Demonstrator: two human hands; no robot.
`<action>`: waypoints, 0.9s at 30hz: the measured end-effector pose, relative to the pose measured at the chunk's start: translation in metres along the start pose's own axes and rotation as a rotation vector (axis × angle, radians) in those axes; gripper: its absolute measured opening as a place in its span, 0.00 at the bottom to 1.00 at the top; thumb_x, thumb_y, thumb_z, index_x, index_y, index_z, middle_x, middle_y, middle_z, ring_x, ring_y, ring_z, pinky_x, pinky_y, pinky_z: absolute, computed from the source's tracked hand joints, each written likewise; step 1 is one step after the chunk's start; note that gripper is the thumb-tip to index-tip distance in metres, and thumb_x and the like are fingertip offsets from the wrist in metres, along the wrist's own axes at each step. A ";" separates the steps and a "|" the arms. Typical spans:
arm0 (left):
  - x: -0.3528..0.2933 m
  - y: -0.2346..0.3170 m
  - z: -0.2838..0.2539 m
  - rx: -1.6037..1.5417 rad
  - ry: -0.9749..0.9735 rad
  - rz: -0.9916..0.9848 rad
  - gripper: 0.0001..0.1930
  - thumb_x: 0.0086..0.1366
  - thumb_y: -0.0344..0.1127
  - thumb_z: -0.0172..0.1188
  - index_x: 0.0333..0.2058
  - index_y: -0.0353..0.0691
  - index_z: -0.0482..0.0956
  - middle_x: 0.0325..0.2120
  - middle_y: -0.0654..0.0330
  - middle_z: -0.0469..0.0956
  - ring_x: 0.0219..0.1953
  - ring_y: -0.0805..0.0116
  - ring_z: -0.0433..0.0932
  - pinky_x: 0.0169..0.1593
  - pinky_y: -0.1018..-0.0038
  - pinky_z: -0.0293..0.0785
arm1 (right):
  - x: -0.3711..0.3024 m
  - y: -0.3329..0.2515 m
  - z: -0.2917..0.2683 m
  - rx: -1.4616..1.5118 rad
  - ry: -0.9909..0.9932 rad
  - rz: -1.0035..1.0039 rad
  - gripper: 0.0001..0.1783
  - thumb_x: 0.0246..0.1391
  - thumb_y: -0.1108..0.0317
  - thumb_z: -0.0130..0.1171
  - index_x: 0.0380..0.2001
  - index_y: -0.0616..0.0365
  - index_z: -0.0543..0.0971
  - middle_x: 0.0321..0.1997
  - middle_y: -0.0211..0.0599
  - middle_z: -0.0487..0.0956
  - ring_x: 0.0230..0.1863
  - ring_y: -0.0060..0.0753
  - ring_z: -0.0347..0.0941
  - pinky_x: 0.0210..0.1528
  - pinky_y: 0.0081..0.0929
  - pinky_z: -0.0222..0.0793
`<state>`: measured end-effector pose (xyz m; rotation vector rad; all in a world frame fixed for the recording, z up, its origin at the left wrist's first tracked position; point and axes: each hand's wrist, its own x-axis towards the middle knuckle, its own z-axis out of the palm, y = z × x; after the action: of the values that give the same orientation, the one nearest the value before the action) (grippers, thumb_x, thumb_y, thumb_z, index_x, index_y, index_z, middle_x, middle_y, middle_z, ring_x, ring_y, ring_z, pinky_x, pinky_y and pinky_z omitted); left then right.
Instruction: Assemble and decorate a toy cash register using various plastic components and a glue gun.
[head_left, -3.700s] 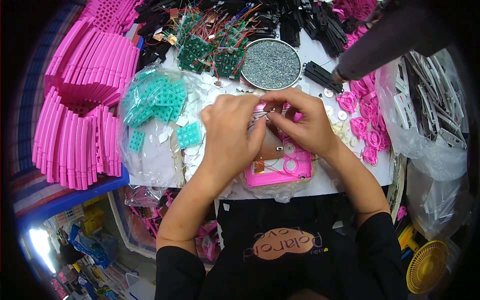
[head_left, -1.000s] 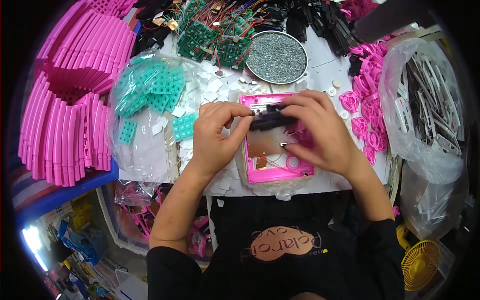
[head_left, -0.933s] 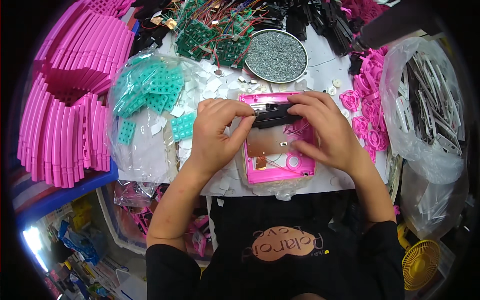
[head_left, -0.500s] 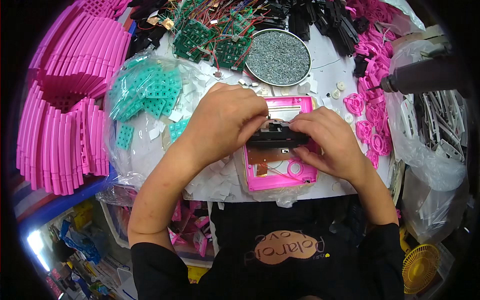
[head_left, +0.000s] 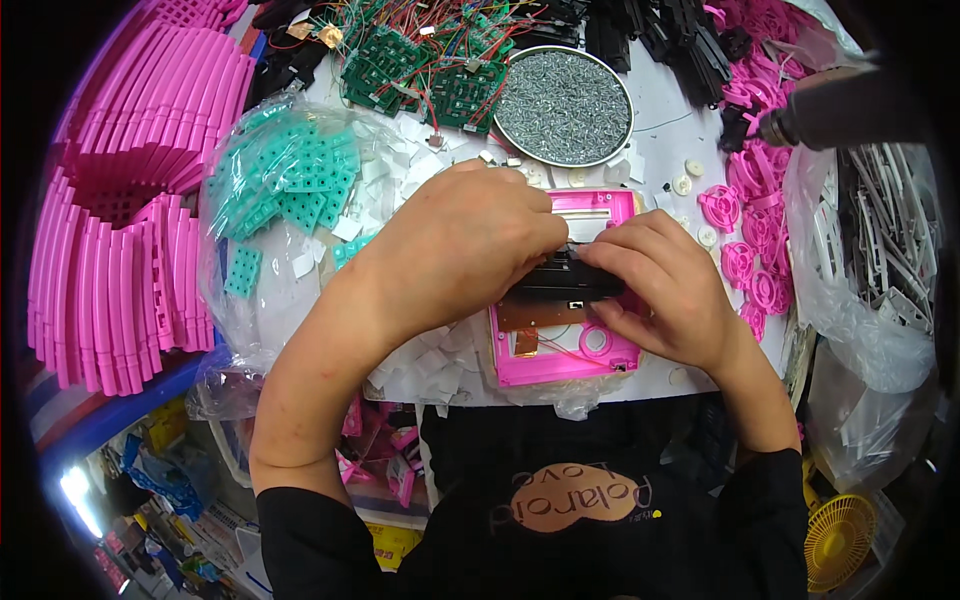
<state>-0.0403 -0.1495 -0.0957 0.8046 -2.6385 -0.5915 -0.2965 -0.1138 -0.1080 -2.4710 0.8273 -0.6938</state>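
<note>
A pink plastic casing (head_left: 512,372) lies on the table in front of me, with a brown circuit board (head_left: 530,317) and thin wires inside. Across its middle sits a long black plastic part (head_left: 565,283). My left hand (head_left: 475,235) is closed over the left end of this part, its fingertips bent down and partly hidden. My right hand (head_left: 665,285) grips the right end, fingers on top and thumb below. Whatever small piece may be between the left fingertips cannot be made out.
A round tray of screws (head_left: 633,120) stands beyond the casing, beside green circuit boards (head_left: 465,95) with wires. Teal rubber keypads (head_left: 290,180) lie left, near stacked pink shells (head_left: 120,290). Pink rings (head_left: 720,208) and a dark power screwdriver (head_left: 840,110) are at right.
My left hand has shifted right and rolled over the black part, covering more of it. My right hand still grips its end. The whole view has shifted slightly.
</note>
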 end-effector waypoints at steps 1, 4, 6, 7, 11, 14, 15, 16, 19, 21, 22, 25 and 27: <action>0.000 0.002 -0.001 0.020 -0.003 0.010 0.05 0.56 0.31 0.67 0.32 0.42 0.80 0.29 0.60 0.78 0.36 0.55 0.78 0.41 0.61 0.72 | 0.001 -0.001 0.000 0.000 -0.006 -0.002 0.32 0.34 0.72 0.71 0.50 0.59 0.79 0.45 0.42 0.79 0.43 0.49 0.74 0.43 0.41 0.74; -0.002 0.006 -0.001 0.068 0.016 0.016 0.05 0.56 0.31 0.66 0.31 0.42 0.80 0.28 0.61 0.78 0.35 0.56 0.78 0.40 0.61 0.72 | 0.003 -0.003 -0.001 -0.006 -0.042 0.007 0.32 0.34 0.73 0.71 0.50 0.59 0.79 0.45 0.41 0.78 0.44 0.49 0.74 0.44 0.40 0.74; -0.003 0.008 0.001 0.089 0.032 0.011 0.05 0.56 0.31 0.66 0.31 0.42 0.80 0.28 0.61 0.78 0.35 0.57 0.78 0.39 0.62 0.73 | 0.003 -0.005 0.000 -0.013 -0.062 0.017 0.32 0.34 0.74 0.71 0.50 0.58 0.79 0.45 0.41 0.77 0.45 0.49 0.73 0.44 0.40 0.74; -0.004 0.008 0.002 0.097 0.037 0.007 0.05 0.56 0.31 0.66 0.31 0.42 0.80 0.28 0.62 0.78 0.34 0.57 0.78 0.38 0.62 0.73 | 0.003 -0.006 0.001 -0.015 -0.068 0.020 0.32 0.34 0.74 0.70 0.50 0.58 0.79 0.45 0.41 0.77 0.46 0.49 0.73 0.44 0.40 0.74; -0.009 0.014 0.006 0.108 0.081 -0.012 0.05 0.55 0.31 0.65 0.31 0.42 0.80 0.28 0.62 0.78 0.33 0.57 0.78 0.36 0.63 0.75 | 0.004 -0.010 0.000 -0.014 -0.072 0.029 0.31 0.34 0.76 0.70 0.49 0.59 0.78 0.45 0.40 0.76 0.47 0.48 0.73 0.45 0.39 0.74; -0.014 0.024 0.007 0.136 0.059 -0.055 0.06 0.54 0.30 0.64 0.32 0.42 0.81 0.29 0.62 0.79 0.34 0.58 0.79 0.37 0.64 0.77 | 0.003 -0.010 0.001 -0.021 -0.061 0.032 0.31 0.35 0.76 0.70 0.49 0.59 0.78 0.45 0.40 0.76 0.47 0.48 0.73 0.45 0.39 0.74; -0.016 0.027 0.007 0.132 0.076 -0.065 0.06 0.54 0.30 0.65 0.33 0.41 0.81 0.30 0.61 0.79 0.34 0.58 0.79 0.37 0.65 0.77 | 0.003 -0.010 0.001 -0.020 -0.061 0.030 0.31 0.35 0.75 0.70 0.49 0.59 0.78 0.45 0.40 0.76 0.47 0.48 0.73 0.45 0.39 0.74; -0.018 0.028 0.009 0.127 0.094 -0.072 0.07 0.55 0.29 0.65 0.34 0.41 0.82 0.30 0.61 0.80 0.34 0.57 0.79 0.37 0.65 0.77 | 0.003 -0.009 0.001 -0.022 -0.061 0.031 0.31 0.35 0.75 0.71 0.49 0.59 0.78 0.45 0.40 0.76 0.47 0.48 0.73 0.45 0.39 0.74; -0.021 0.029 0.012 0.074 0.127 -0.104 0.07 0.56 0.28 0.66 0.35 0.39 0.82 0.31 0.59 0.81 0.35 0.56 0.80 0.39 0.64 0.78 | 0.002 -0.011 0.001 -0.036 -0.072 0.039 0.30 0.35 0.75 0.70 0.49 0.59 0.79 0.45 0.40 0.76 0.47 0.47 0.73 0.44 0.39 0.75; -0.022 0.029 0.015 0.014 0.154 -0.151 0.07 0.57 0.28 0.67 0.35 0.38 0.82 0.31 0.57 0.81 0.35 0.55 0.80 0.39 0.63 0.77 | 0.003 -0.012 0.000 -0.060 -0.081 0.035 0.30 0.36 0.75 0.70 0.49 0.58 0.79 0.45 0.39 0.76 0.47 0.46 0.73 0.44 0.38 0.75; -0.023 0.030 0.017 -0.022 0.172 -0.187 0.07 0.57 0.27 0.67 0.35 0.37 0.81 0.31 0.56 0.81 0.35 0.54 0.80 0.39 0.63 0.77 | 0.004 -0.012 0.000 -0.075 -0.086 0.026 0.30 0.36 0.74 0.70 0.49 0.58 0.79 0.45 0.39 0.76 0.47 0.45 0.73 0.44 0.38 0.75; -0.024 0.029 0.025 -0.152 0.228 -0.257 0.06 0.58 0.27 0.66 0.34 0.36 0.80 0.31 0.55 0.80 0.35 0.53 0.80 0.39 0.63 0.76 | 0.008 -0.017 -0.001 -0.127 -0.110 0.022 0.27 0.39 0.73 0.67 0.49 0.58 0.79 0.44 0.38 0.76 0.46 0.44 0.73 0.43 0.36 0.75; -0.024 0.027 0.027 -0.232 0.231 -0.298 0.05 0.59 0.26 0.65 0.34 0.35 0.80 0.31 0.54 0.80 0.35 0.53 0.79 0.39 0.64 0.75 | 0.011 -0.020 0.000 -0.163 -0.127 0.031 0.24 0.42 0.73 0.65 0.47 0.58 0.79 0.43 0.37 0.75 0.46 0.43 0.73 0.43 0.36 0.75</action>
<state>-0.0445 -0.1069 -0.1110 1.1267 -2.2099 -0.8098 -0.2800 -0.1062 -0.0938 -2.6095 0.9038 -0.4696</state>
